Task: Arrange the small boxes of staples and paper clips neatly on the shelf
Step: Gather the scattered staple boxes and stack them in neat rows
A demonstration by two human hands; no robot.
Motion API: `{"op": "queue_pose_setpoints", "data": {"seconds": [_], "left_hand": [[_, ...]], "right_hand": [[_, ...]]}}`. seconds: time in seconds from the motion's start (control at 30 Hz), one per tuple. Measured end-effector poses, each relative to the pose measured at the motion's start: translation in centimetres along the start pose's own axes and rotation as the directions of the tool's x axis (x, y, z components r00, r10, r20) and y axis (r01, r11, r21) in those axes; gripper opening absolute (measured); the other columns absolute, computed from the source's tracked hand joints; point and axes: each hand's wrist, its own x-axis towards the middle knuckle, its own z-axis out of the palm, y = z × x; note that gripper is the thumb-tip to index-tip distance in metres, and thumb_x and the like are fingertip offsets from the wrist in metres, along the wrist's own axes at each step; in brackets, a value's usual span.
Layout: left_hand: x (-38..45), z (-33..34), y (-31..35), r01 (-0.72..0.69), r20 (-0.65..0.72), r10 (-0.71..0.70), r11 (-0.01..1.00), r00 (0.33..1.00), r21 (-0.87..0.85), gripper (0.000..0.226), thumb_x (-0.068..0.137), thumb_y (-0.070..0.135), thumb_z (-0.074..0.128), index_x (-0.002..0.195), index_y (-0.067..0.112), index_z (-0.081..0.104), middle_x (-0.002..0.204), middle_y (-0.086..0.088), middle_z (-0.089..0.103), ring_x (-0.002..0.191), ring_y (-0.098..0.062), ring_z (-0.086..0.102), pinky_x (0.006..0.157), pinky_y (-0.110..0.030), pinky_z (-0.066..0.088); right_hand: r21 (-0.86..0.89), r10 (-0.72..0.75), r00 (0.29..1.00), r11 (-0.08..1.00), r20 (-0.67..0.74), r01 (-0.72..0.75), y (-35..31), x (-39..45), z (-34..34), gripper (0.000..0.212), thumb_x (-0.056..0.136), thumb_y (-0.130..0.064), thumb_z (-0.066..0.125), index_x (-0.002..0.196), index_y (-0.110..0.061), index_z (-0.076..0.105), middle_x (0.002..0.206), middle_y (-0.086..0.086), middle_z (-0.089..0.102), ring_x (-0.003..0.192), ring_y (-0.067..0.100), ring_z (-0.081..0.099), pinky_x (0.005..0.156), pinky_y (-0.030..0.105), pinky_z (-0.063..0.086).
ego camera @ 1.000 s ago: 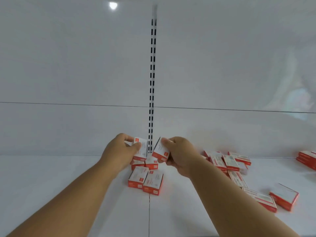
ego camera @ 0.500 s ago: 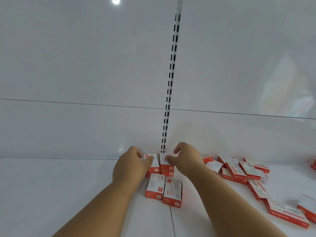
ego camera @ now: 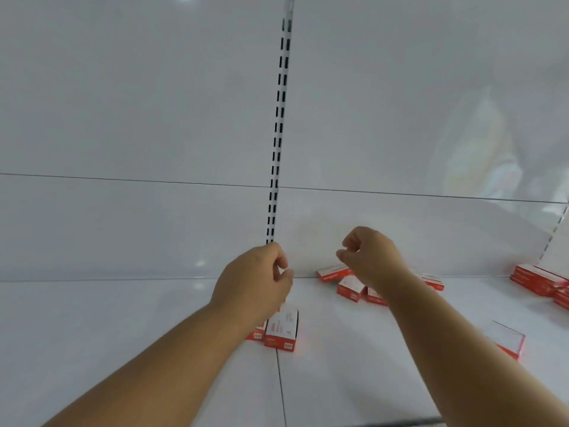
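PROGRESS: partly done | a tidy group of small red-and-white cardboard boxes (ego camera: 281, 331) was seen near the middle of the white shelf (ego camera: 123, 334) | loose red-and-white boxes (ego camera: 349, 288) were left scattered toward its right edge | left hand (ego camera: 255, 282) and right hand (ego camera: 369, 257) were held loosely curled above the shelf, nothing gripped
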Motion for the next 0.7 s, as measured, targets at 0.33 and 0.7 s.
{"op": "queue_pose_setpoints", "data": {"seconds": [0.33, 0.7], "left_hand": [[4.0, 6.9, 7.2, -0.053, 0.231, 0.030, 0.994, 0.973, 0.093, 0.017, 0.089, 0.028, 0.059, 0.105, 0.028, 0.057, 0.100, 0.005, 0.061, 0.088, -0.018, 0.058, 0.070, -0.031, 0.048], [7.1, 11.6, 8.6, -0.046, 0.331, -0.140, 0.867, 0.933, 0.497, 0.020, 0.087, 0.016, 0.055, 0.104, 0.020, 0.065, 0.109, -0.006, 0.064, 0.100, -0.029, 0.062, 0.078, -0.037, 0.050]], "right_hand": [[-0.245, 0.028, 0.942, 0.968, 0.335, 0.059, 5.9, 1.2, -0.8, 0.071, 0.062, -0.065, 0.073, 0.121, -0.033, 0.051, 0.115, -0.004, 0.062, 0.112, 0.021, 0.051, 0.093, 0.039, 0.046], [-0.299, -0.109, 0.916, 0.925, 0.387, 0.236, 10.1, 1.7, -2.7, 0.046, 0.071, -0.048, 0.071, 0.111, -0.030, 0.060, 0.106, -0.005, 0.062, 0.101, 0.021, 0.054, 0.077, 0.031, 0.037]]}}
